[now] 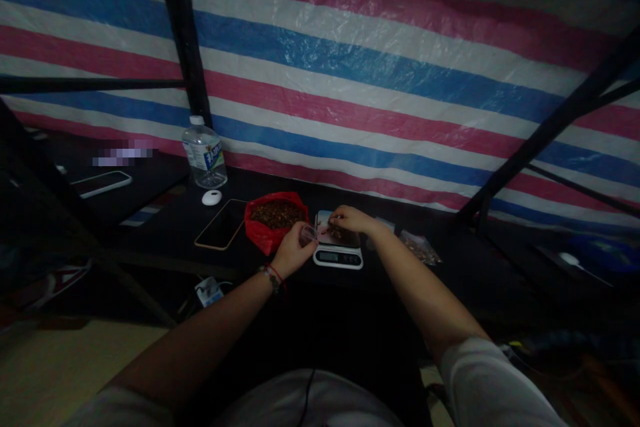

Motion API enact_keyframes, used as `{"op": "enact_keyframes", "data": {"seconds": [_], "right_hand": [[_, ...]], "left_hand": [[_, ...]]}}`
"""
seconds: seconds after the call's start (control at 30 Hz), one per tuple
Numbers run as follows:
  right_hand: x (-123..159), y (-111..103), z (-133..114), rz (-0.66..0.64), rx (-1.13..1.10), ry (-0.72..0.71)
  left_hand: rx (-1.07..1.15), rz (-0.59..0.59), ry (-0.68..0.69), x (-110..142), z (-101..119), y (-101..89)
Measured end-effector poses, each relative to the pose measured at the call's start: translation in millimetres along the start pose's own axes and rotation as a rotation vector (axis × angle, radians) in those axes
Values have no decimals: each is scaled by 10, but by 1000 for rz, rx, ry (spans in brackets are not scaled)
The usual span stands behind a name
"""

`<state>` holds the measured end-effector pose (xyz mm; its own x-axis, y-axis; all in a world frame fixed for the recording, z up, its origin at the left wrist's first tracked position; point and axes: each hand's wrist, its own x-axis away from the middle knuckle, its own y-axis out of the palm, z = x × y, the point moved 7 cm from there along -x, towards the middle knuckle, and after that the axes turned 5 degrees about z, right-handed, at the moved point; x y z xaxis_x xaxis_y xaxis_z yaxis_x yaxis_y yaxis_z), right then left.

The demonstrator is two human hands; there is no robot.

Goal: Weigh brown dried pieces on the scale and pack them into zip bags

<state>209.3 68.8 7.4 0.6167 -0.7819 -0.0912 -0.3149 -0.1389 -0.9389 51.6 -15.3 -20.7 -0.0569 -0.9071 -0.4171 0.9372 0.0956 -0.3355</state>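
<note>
A small white digital scale (338,257) sits on the dark table with a clear plastic bag (325,230) of brown bits lying on its platform. My left hand (293,250) is closed on the open mouth of that bag at the scale's left edge. My right hand (350,219) hovers over the platform, fingers pinched together on the brown bits. Just left of the scale, a red plastic bag (265,230) lies open with a heap of the same brown material (277,213) inside.
A phone (221,223) lies face up left of the red bag, with a small white oval object (211,197) and a water bottle (204,153) behind it. Another phone (103,183) lies far left. A filled clear bag (421,248) rests right of the scale. Striped tarp hangs behind.
</note>
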Motion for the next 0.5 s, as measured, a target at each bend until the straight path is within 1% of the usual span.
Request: {"op": "enact_keyframes", "data": {"seconds": [0.1,0.17,0.37,0.5], "right_hand": [[104,-30,-47,-18,-16,-54],[124,-33,-77,-16,-10,-56],[13,2,-150,-52,17,-82],[-31,-3,-146,-65,18,-104]], "left_hand": [[-15,-3,-2,-2,29,5],[-27,-3,3,-2,43,8],[-74,-12,50,6,63,36],[-181,-27,127,-10,108,69]]}}
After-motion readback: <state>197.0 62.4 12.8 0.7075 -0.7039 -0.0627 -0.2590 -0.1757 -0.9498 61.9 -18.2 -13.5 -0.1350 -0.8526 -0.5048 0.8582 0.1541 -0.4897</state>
